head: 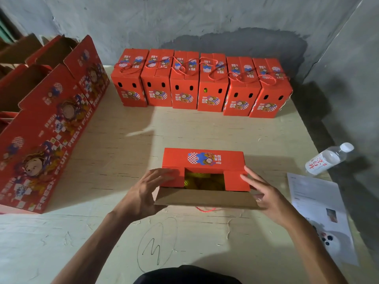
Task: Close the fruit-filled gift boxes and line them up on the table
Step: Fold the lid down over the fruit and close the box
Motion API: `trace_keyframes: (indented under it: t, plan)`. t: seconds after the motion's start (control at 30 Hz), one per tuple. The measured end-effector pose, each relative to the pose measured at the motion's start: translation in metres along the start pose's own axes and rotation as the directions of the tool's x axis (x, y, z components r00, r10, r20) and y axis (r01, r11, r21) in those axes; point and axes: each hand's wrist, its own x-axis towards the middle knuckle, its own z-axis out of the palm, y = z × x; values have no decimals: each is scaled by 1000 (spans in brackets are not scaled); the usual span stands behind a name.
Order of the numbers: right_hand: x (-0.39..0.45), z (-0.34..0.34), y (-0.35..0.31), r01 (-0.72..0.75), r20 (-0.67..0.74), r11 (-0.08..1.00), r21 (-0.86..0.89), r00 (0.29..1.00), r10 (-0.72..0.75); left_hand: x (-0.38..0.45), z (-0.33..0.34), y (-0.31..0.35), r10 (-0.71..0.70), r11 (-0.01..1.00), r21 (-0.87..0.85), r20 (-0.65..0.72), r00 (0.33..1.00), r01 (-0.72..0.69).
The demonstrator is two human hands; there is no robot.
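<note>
I count 6 closed boxes (202,83) lined up beyond my grips. Between them, box 7 (205,175) sits half shut, left grip (147,191) and right grip (264,193) wide, fingers pressing its flaps.

A clear plastic water bottle (328,158) with a white cap lay on its side at the bench's (114,232) right edge. Near it, toward the viewer, lay a printed paper sheet (320,214). A pencilled oval scribble (156,245) marked the pale bench top. Grey plastered walls (205,19) stood behind.
</note>
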Motion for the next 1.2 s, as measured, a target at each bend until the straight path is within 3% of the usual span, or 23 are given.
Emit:
trace_keyframes:
  t: [0.07, 0.13, 0.23, 0.3, 0.4, 0.47, 0.53, 0.9, 1.2]
  plan:
    - [-2, 2, -7, -63, -10, 990, 125, 998, 65, -2, 3, 7, -142, 987, -89, -82, 986, 135]
    - [1, 7, -20, -122, -183, 976, 180, 971, 156, 3, 7, 15, -305, 950, -131, -205, 930, 283]
    - [12, 14, -26, -102, -515, 995, -2, 853, 86, 18, 17, 21, -355, 934, -91, -365, 861, 346]
    - [21, 19, -28, -94, -597, 992, -87, 802, 24, 29, 23, 20, -327, 941, -41, -384, 864, 337]
    - [36, 26, -20, 22, -576, 904, -426, 764, -290, 36, 33, 16, -73, 897, 370, -417, 906, 243]
    - [44, 32, -17, 53, -543, 805, -591, 711, -446, 39, 41, 14, 12, 878, 449, -364, 931, 164]
    - [50, 42, -17, 32, -530, 739, -673, 677, -511, 43, 50, 15, 34, 877, 463, -322, 946, 126]
    - [78, 67, -18, 69, -559, 745, -664, 615, -556, 52, 72, 12, 4, 920, 342, -497, 868, 192]
    - [78, 67, -17, 92, -565, 760, -644, 612, -553, 55, 69, 10, -45, 927, 296, -520, 853, 229]
